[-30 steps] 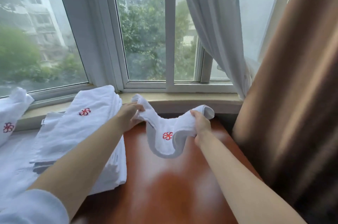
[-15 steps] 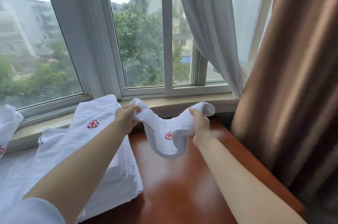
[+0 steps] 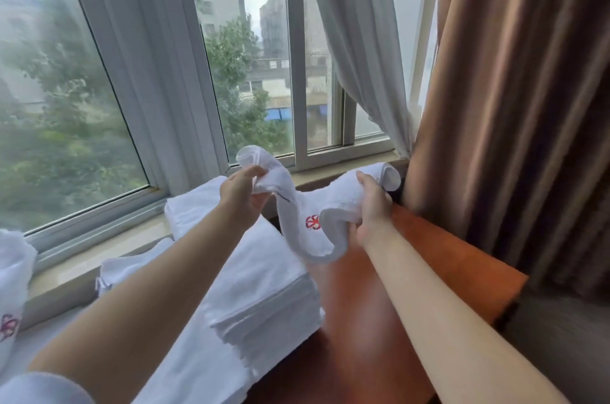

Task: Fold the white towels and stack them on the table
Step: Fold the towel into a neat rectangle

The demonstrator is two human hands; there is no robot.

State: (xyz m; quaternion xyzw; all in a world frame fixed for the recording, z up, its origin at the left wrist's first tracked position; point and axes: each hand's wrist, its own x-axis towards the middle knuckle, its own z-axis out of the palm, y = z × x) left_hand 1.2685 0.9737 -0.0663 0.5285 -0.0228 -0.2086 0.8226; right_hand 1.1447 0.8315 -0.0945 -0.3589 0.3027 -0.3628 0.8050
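— What are the hands doing?

— Both hands hold one small white towel (image 3: pixel 307 215) up in the air, above the brown table (image 3: pixel 363 321). The left hand (image 3: pixel 241 192) has its fingers curled tight round one end of it. The right hand (image 3: pixel 371 209) squeezes the other end.

— What does the towel look like?

— It hangs down in the middle like a letter U. The two ends flop over the tops of the hands. There is a little red mark (image 3: pixel 312 221) sewn on it, near the right hand.

— Does it touch the table?

— I think the low part hangs just above the wood, but it is hard to be sure from up here.

— Where are the other towels?

— A stack of folded white towels (image 3: pixel 260 291) sits on the left part of the table, under the left arm. One more white towel (image 3: pixel 13 275) with a red mark is far off at the left edge.

— And behind?

— A big window (image 3: pixel 138 73) with trees and buildings outside. A thin white curtain (image 3: pixel 356 57) hangs by it, and a thick brown curtain (image 3: pixel 515 90) is on the right, close to the right hand.
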